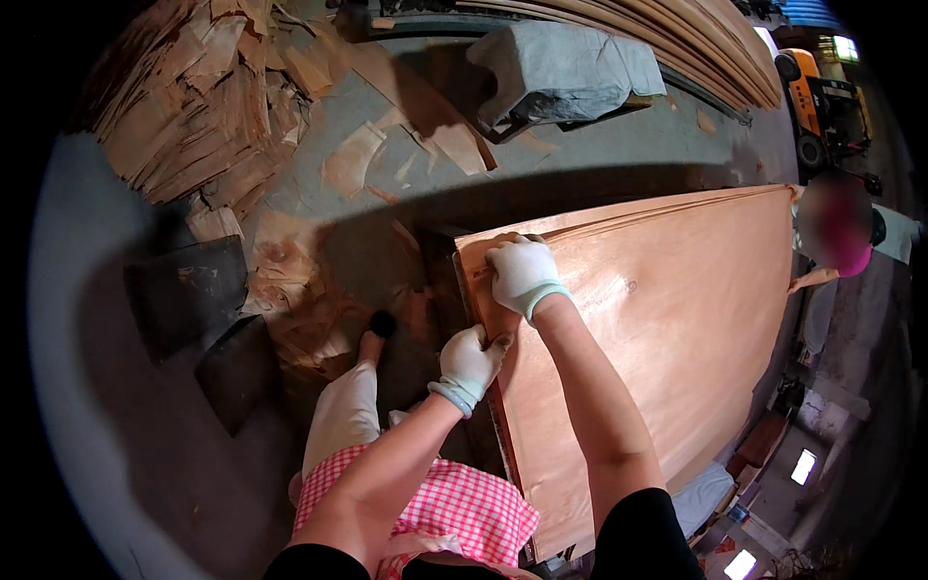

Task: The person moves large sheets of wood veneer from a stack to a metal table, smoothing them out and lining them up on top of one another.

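A broad stack of thin reddish-brown wood veneer sheets (638, 319) lies in front of me and stretches off to the right. My left hand (471, 365), in a white knit glove, is closed at the stack's left edge, its thumb over the top sheet and its fingers partly hidden. Farther along the same edge, near the far left corner, my gloved right hand (523, 273) has its fingers curled down on the veneer. Layered sheet edges show along the far side beside it. A co-worker (843, 232) stands at the right end, with hands at the sheet's edge.
Scrap veneer (208, 106) is heaped at the far left, and loose pieces litter the floor. Dark panels (188, 295) lie left of my legs. Beyond the stack sit a cloth-covered seat (565, 77) and long boards (667, 34). An orange forklift (807, 106) stands at the far right.
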Action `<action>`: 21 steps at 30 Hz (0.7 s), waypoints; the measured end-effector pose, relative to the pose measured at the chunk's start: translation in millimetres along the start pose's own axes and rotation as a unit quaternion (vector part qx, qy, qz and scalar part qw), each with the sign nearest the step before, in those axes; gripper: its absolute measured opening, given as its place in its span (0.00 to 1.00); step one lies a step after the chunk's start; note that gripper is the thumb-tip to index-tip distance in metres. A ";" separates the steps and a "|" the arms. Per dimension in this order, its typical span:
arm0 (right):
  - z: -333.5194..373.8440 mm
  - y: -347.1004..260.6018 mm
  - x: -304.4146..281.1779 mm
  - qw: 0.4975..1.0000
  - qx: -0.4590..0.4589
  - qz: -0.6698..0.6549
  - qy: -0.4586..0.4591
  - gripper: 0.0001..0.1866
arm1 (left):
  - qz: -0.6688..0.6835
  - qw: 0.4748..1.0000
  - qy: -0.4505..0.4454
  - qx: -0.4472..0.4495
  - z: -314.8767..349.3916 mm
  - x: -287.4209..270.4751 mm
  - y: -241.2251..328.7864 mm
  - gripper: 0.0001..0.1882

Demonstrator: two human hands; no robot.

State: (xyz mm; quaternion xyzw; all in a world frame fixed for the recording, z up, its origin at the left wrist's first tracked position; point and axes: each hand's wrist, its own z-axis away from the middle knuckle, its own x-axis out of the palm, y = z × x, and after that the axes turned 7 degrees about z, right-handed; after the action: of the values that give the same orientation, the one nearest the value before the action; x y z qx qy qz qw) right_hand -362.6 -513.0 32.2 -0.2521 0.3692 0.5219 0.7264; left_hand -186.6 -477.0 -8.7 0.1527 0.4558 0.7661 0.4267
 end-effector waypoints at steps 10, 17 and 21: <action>14.6 20.2 -8.4 0.996 -0.015 0.066 0.055 0.18 | -0.033 0.998 0.038 -0.028 3.9 5.2 8.3 0.28; 19.0 25.7 -20.1 0.995 -0.011 -0.019 0.096 0.09 | -0.058 0.998 0.025 -0.023 10.2 -2.4 14.6 0.24; 53.1 34.0 -23.8 0.982 -0.004 -0.043 0.186 0.07 | -0.008 0.990 0.111 0.091 39.2 -18.5 22.9 0.35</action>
State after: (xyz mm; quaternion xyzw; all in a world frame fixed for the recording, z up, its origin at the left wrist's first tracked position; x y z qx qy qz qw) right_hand -384.5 -475.6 83.8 -0.3638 0.4846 0.4358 0.6656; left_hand -163.1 -474.4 34.3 0.1014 0.5689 0.7304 0.3640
